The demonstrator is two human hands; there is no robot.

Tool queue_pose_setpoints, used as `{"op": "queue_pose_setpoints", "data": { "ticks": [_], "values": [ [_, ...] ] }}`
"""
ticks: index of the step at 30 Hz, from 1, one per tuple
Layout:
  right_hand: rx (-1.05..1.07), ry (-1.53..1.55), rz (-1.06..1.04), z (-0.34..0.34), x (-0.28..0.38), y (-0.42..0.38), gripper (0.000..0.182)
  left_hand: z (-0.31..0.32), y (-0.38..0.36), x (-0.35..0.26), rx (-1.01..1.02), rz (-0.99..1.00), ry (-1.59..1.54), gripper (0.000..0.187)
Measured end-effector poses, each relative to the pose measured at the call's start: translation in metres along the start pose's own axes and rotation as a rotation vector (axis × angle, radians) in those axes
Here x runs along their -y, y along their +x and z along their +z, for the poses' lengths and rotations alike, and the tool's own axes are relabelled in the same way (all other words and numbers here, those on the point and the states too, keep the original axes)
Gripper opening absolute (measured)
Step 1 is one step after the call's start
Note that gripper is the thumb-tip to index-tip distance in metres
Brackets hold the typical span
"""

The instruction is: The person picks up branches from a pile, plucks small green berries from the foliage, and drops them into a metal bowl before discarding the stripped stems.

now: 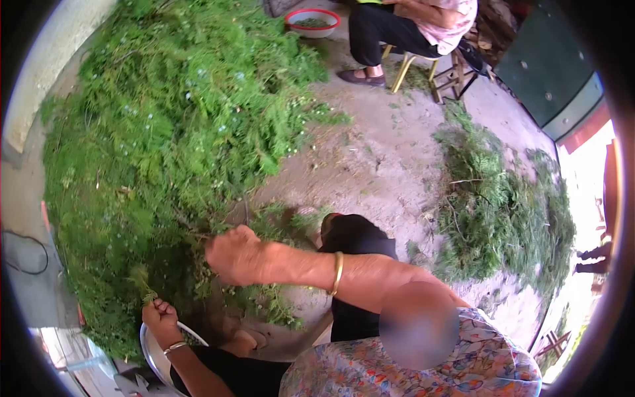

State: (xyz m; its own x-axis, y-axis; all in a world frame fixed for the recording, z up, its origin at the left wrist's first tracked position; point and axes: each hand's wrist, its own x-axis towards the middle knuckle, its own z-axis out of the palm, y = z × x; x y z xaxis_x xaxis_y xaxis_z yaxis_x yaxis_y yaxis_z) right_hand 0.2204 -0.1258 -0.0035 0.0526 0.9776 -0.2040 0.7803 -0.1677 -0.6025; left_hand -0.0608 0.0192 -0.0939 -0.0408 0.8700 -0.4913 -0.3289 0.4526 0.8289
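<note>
My left hand (160, 315), with a silver bracelet at its wrist, is closed on a small green sprig (140, 281) just above the rim of a white basin (149, 351). Farther right, my right hand (238, 255) is a blurred fist at the near edge of a large heap of green branches (178, 106). A brown stem runs close to its knuckles, but what the fist holds cannot be made out. A gold bangle (338, 274) circles the right forearm. Part of the basin is hidden behind my left arm.
Another person (423, 20) sits on a stool (405, 69) at the top, beside a red-rimmed basin (312, 23) with greenery in it. A second pile of branches (489, 198) lies on the ground at the right. A dark green panel (549, 73) stands at the upper right.
</note>
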Motion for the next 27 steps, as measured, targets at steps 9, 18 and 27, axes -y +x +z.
{"op": "queue_pose_setpoints", "data": {
  "ticks": [9, 18, 27],
  "values": [
    [0.192, -0.321, -0.099, 0.063, -0.039, 0.006, 0.021, 0.26, -0.271, 0.011, 1.515, 0.917, 0.651, 0.057],
    [-0.869, -0.997, -0.489, 0.032, -0.091, -0.028, 0.005, 0.208, -0.1, 0.016, 0.669, 0.667, 0.655, 0.03],
    [-0.436, -0.209, 0.175, -0.035, -0.053, -0.033, 0.018, -0.045, 0.098, 0.257, 0.737, 0.615, 1.569, 0.01]
  ]
}}
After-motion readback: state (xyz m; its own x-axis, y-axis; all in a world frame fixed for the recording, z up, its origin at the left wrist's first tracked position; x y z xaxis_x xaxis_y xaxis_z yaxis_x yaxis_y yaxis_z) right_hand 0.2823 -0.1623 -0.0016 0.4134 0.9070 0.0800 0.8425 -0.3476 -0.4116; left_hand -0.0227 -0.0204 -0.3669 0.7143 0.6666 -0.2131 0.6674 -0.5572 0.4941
